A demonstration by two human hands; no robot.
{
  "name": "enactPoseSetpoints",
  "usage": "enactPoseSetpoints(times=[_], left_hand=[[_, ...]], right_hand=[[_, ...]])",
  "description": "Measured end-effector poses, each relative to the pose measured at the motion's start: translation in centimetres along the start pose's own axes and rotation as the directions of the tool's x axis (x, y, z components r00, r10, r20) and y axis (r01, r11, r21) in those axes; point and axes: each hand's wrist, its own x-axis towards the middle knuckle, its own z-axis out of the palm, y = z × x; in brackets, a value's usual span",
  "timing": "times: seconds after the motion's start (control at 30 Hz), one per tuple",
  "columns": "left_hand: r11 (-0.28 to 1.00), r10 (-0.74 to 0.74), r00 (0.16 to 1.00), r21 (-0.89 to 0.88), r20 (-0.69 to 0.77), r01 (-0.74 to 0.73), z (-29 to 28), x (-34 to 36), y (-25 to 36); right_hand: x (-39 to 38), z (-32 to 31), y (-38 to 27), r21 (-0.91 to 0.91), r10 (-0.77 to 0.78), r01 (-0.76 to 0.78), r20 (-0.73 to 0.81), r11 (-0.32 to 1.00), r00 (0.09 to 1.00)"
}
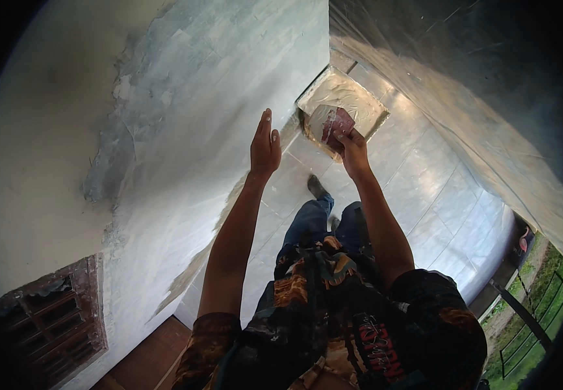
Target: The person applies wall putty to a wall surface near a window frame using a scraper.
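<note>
My left hand (266, 148) is raised beside the pale wall, fingers stretched out flat and holding nothing. Whether it touches the wall, I cannot tell. In my right hand (351, 146) is a flat reddish scraper (338, 121), its face partly smeared with whitish paste. Beyond and below the scraper lies a square board (371, 107) spread with cream-coloured paste. Under its near edge shows a rounded brownish shape (325, 148), mostly hidden by the scraper and my right hand.
The wall (184, 123) on my left has a grey-white coated area beside bare beige. A brown wooden lattice window (60, 318) is set low in it. Pale tiles (418, 175) cover the floor. Translucent sheeting (463, 123) hangs on the right, with grass (535, 325) outside.
</note>
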Motion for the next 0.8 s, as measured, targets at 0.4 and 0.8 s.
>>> enactPoseSetpoints(times=[0.4, 0.8], left_hand=[[0.987, -0.148, 0.957, 0.106, 0.251, 0.125, 10.2, 7.4, -4.5], [0.93, -0.366, 0.89, 0.149, 0.272, 0.337, 16.6, 8.0, -7.7]], right_hand=[[20.6, -10.8, 7.2, -0.512, -0.19, 0.053, -0.219, 0.857, 0.957], [31.7, -11.5, 15.1, -0.796, -0.206, -0.15, -0.326, 0.586, 0.922]])
